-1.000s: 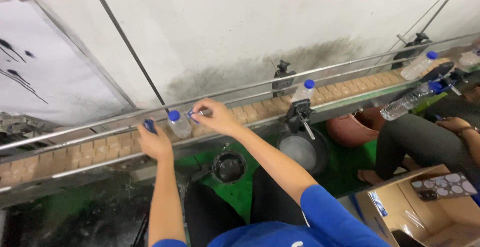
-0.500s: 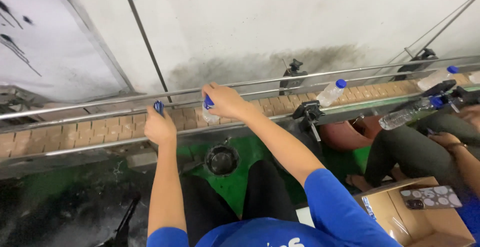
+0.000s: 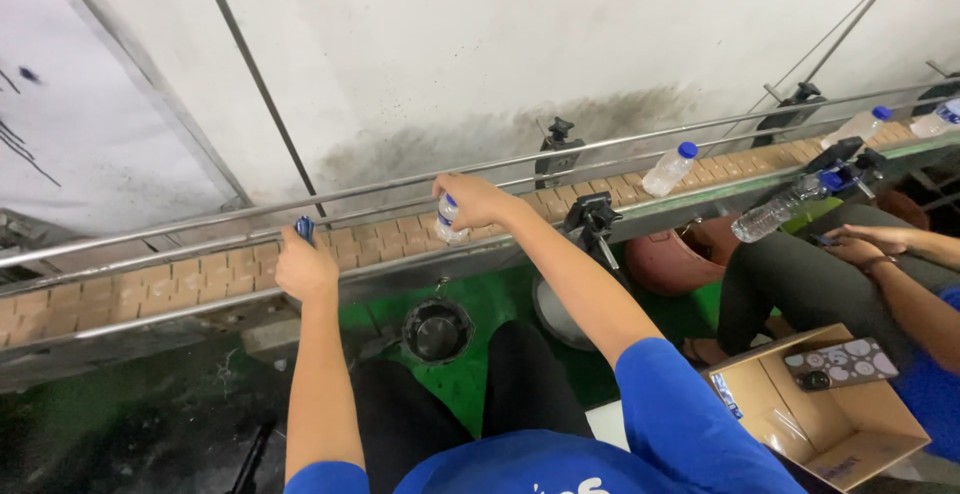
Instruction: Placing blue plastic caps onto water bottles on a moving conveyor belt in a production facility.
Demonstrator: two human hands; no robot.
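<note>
While the head camera is looking down over the conveyor, these lines are telling what is showing.

Right hand: the right hand is closing around a small clear bottle with a blue cap, fingers wrapping over its top.
Bottle in hand: it is standing on the conveyor belt, about midway along the belt's visible length, between the two steel guide rails.
Left hand: the left hand is resting at the belt's near edge, pinching a small blue cap between its fingertips; the fingers are closing on it.
Gap between hands: the two hands are sitting near each other along the belt, the left one toward the belt's left end.
Other bottles: another clear bottle with a blue cap is leaning on the belt toward its right end, and a further bottle is riding near the far right end.
Neighbour: another person's hands are lying by the belt's right end, just below a lying bottle held in a black clamp there.
Below the belt: a black round bucket is sitting on the green floor under the near edge, and an open cardboard box is standing at the lower right.
</note>
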